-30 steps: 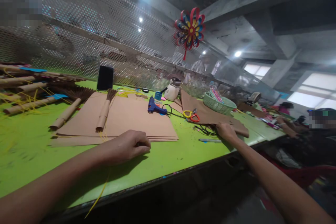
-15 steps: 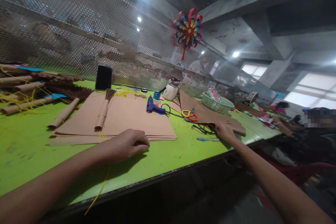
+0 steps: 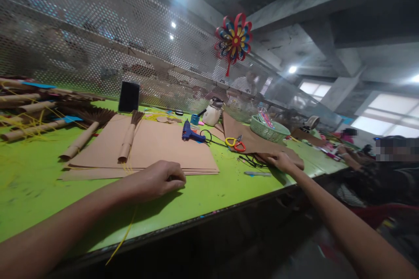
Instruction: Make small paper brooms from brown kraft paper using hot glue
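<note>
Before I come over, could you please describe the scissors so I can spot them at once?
On the green table, find the darker brown paper beside the right hand. The scissors lie toward that paper's left end, right of the blue glue gun. Their mismatched colours set them apart: one handle yellow, one orange-red.

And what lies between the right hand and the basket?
In the head view, brown paper spans the stretch between the right hand and the basket; I see no separate object lying on it there.

The right grip point(image 3: 281, 161), more bunched earlier, now stretches flatter along the brown paper point(image 3: 253, 141).
</note>
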Available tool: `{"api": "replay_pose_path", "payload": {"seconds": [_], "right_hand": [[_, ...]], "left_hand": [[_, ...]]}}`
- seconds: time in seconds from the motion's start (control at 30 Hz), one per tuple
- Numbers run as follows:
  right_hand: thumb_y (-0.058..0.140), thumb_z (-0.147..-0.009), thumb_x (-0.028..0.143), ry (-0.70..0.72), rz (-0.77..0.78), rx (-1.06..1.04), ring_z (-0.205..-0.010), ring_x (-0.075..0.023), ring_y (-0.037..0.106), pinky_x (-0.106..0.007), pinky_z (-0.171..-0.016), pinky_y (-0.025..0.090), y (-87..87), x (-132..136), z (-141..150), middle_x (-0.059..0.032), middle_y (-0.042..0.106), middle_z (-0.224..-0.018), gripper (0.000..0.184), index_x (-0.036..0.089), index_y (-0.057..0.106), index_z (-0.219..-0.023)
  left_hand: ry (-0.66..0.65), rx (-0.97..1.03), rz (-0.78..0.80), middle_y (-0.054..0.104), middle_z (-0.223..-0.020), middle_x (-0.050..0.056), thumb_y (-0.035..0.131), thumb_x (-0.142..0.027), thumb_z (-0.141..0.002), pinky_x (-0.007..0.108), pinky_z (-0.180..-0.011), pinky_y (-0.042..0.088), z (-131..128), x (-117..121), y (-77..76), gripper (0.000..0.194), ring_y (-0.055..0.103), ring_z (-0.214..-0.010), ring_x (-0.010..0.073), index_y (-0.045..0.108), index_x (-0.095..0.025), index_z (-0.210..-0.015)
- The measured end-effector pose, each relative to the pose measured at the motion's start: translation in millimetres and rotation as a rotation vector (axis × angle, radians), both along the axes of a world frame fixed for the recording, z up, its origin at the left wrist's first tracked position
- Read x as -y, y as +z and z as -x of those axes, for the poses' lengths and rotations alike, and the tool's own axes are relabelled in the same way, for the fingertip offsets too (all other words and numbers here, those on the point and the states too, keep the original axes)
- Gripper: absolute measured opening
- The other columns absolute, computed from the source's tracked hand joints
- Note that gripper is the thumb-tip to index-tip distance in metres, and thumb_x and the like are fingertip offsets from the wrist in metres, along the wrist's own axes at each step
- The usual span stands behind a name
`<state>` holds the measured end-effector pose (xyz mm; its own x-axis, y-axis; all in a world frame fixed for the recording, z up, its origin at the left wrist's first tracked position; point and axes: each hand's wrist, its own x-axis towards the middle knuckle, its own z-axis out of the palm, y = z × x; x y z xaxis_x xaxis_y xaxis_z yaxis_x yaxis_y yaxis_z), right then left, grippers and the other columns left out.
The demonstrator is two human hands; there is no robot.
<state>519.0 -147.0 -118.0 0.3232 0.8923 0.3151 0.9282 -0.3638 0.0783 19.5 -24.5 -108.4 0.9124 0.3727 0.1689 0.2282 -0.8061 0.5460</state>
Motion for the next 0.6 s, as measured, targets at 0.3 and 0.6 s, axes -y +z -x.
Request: {"api": "replay_pose_path", "payload": {"seconds": [0.3,0.6], "right_hand": [[0.039,-0.081,0.010,0.062,-0.061,0.165,-0.086,-0.0185,0.053,-0.026,-0.072,0.037,1.6,4,19,-0.0070,0.061,-0.097,0.049,0.021,0.047,-0.128],[0.046,-0.082,0.012,0.219,0.151,0.429,-0.086,-0.0217,0.043,-0.030,-0.075,0.032,8.2,5,36,-0.0103,0.057,-0.084,0.024,0.015,0.069,-0.079]], "left_hand": [[0.010,-0.012,0.028,0.063,-0.084,0.005,0.044,-0.037,-0.082,0.025,-0.069,0.040,0,1,1.8,0.030,0.055,-0.075,0.0166,0.067,-0.019,-0.086],[0.002,-0.003,0.012,0.063,-0.083,0.005,0.044,-0.036,-0.082,0.024,-0.069,0.040,0,1,2.3,0.029,0.055,-0.075,0.0161,0.067,-0.018,-0.087]]}}
